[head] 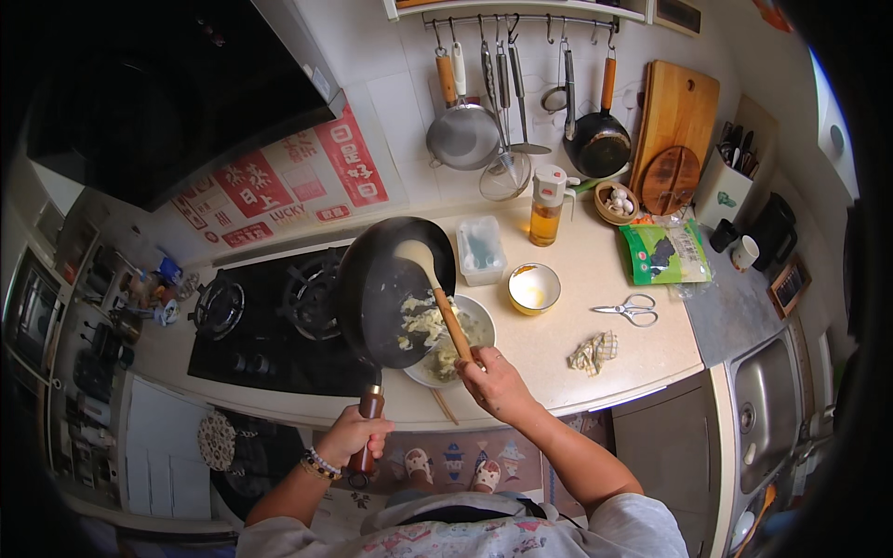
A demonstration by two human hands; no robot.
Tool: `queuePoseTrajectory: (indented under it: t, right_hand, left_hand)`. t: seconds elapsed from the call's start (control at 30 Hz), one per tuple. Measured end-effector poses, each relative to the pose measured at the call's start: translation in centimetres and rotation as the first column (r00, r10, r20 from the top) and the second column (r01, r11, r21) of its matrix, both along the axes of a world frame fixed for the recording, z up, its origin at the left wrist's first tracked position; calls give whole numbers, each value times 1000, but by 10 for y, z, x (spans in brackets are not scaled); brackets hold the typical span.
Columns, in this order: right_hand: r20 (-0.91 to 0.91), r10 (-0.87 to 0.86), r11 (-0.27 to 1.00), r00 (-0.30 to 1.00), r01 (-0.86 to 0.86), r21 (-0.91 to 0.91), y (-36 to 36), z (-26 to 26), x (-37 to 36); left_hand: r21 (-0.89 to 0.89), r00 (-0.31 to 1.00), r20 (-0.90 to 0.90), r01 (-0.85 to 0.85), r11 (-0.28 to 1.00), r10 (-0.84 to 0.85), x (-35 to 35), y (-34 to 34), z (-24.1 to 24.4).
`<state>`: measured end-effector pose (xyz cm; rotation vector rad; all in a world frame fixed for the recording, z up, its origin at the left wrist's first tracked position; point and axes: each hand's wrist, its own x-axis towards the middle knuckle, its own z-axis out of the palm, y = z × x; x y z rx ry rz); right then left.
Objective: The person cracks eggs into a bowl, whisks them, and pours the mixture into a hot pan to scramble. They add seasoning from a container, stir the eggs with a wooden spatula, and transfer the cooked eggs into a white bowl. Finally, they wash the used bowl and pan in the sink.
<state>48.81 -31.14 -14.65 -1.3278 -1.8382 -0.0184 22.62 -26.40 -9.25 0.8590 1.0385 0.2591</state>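
Note:
My left hand [354, 434] grips the brown wooden handle of a dark wok [373, 293], which is tilted to the right over a white bowl [486, 317]. A spatula with a pale head and wooden handle [450, 321] is in my right hand [492, 383], its head lying against the wok's inner wall. Pale yellow pieces of cooked food [424, 322], which look like scrambled egg, lie at the wok's lower rim, and more food is in the bowl. A pair of chopsticks [444, 406] pokes out from below the bowl at the counter edge.
The black gas hob [272, 363] is left of the bowl. Behind and right are a plastic container [481, 251], an oil jug [546, 216], a small yellow bowl [533, 301], scissors [638, 311], a checked cloth [593, 353] and a green food packet [663, 254]. A sink [767, 411] lies far right.

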Motion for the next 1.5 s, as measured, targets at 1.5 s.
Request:
queuePoseTrajectory:
  t: [1.5]
  right_hand:
    - [266, 128, 987, 956, -97, -127, -76, 18, 32]
  left_hand:
    - [447, 972, -233, 141, 884, -37, 9, -7, 5]
